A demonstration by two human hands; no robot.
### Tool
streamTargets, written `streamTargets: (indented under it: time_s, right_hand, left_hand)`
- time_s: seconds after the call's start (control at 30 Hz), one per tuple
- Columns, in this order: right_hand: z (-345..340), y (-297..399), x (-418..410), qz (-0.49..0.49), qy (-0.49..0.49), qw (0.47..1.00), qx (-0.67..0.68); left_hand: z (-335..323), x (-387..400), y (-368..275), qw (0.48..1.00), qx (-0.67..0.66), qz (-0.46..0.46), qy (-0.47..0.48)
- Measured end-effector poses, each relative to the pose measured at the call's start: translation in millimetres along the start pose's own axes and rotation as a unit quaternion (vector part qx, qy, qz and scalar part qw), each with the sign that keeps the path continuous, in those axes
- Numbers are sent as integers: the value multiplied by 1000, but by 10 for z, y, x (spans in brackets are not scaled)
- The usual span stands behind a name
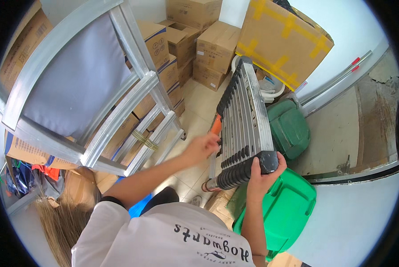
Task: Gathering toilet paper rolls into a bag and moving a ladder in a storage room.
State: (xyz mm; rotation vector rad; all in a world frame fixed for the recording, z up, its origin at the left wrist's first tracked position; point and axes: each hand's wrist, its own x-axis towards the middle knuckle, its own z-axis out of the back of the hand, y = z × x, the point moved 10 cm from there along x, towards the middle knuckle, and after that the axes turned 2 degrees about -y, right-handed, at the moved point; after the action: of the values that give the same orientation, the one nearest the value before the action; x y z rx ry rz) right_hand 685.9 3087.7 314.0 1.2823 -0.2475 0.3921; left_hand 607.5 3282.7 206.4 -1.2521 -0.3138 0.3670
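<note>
A collapsed telescopic ladder (241, 113) stands upright in front of me, with closely stacked aluminium rungs and black plastic joints. My right hand (264, 177) grips the black end cap (267, 162) at its near top corner. My left hand (204, 146) is blurred, its fingers bent, beside the ladder's left side and just below an orange part (216, 125). Whether those fingers touch or hold anything is unclear. The ladder's far lower side is hidden behind its own rungs.
An aluminium stepladder (129, 120) leans at my left, with a striped band (145, 140) tied around it. Cardboard boxes (216, 46) are stacked behind. A green lidded bin (286, 207) and a dark green bin (287, 128) flank the ladder's right side. A taped carton (284, 43) rises behind.
</note>
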Motion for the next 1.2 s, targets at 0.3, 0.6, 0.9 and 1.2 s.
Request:
streamTargets:
  time_s: [0.3, 0.6, 0.9, 1.2]
  right_hand:
    - [-68, -91, 110, -47, 13, 998, 35]
    - [-219, -106, 338, -94, 39, 995, 9]
    - [-592, -247, 800, -341, 262, 900, 71]
    - [-884, -2597, 636, -623, 338, 703, 64]
  left_hand:
    - [1148, 2040, 22, 977, -139, -61, -152]
    - [971, 3464, -48, 974, -209, -38, -73]
    - [1083, 3811, 397, 943, -321, 43, -80]
    - [786, 3671, 287, 970, -231, 10, -82]
